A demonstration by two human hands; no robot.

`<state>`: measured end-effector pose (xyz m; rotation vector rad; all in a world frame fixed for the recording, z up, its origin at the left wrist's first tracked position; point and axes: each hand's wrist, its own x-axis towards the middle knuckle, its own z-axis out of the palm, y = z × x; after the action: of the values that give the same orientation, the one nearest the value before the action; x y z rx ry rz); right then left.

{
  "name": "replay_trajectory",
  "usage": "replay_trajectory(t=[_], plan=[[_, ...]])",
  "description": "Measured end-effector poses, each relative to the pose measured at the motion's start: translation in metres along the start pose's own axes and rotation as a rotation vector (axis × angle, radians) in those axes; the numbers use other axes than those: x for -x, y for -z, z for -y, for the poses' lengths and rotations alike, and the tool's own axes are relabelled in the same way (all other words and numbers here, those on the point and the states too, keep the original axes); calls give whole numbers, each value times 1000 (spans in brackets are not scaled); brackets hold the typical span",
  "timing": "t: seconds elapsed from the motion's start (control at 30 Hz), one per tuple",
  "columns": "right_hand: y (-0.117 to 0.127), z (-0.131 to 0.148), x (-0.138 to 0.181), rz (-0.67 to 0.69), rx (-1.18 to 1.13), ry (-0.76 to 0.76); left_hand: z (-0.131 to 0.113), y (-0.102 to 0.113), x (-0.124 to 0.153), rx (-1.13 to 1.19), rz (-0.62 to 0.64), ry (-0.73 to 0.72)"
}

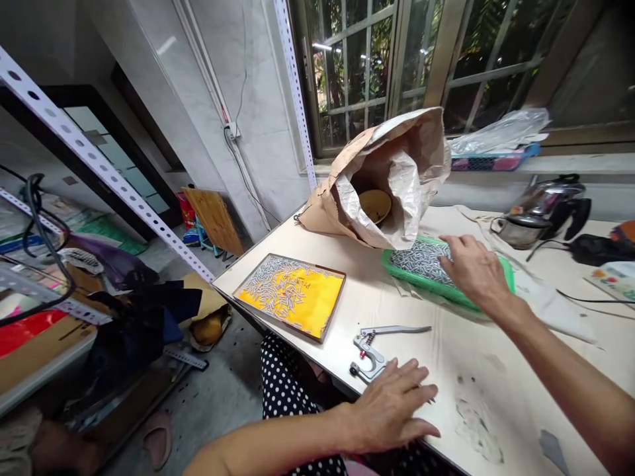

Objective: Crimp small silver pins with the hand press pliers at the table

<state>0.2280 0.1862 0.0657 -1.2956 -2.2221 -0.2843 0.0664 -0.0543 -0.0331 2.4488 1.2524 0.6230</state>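
Observation:
My left hand (397,403) lies palm down near the table's front edge, fingers spread and nothing visible in it. It covers part of a silver plier-like hand press (370,350) with a long handle and a spring. My right hand (473,268) reaches over a green plastic basket (421,283) filled with small silver metal pieces (419,259). Its thumb and fingers are apart, with the fingertips at the heap; whether they touch it I cannot tell. To the left, a shallow clear-sided tray (322,330) with a yellow base (322,301) bears many similar small pieces (272,284).
Behind the basket, a large open brown paper sack (330,205) leans with a round yellowish bowl (376,205) inside. A metal kettle (550,198) and cables stand at the back right. A perforated white upright (297,92) rises by the window. A grey scrap (553,449) lies front right.

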Motion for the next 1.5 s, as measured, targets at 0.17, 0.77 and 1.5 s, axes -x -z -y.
replay_trajectory(t=[0.17,0.77,1.5], plan=[[-2,26,82,172,-356,162,53,79,11,-231,-233,218],[-17,95,211,300,-613,12,183,154,30,-544,147,637],[-11,99,211,298,-441,32,74,74,24,-199,129,424]])
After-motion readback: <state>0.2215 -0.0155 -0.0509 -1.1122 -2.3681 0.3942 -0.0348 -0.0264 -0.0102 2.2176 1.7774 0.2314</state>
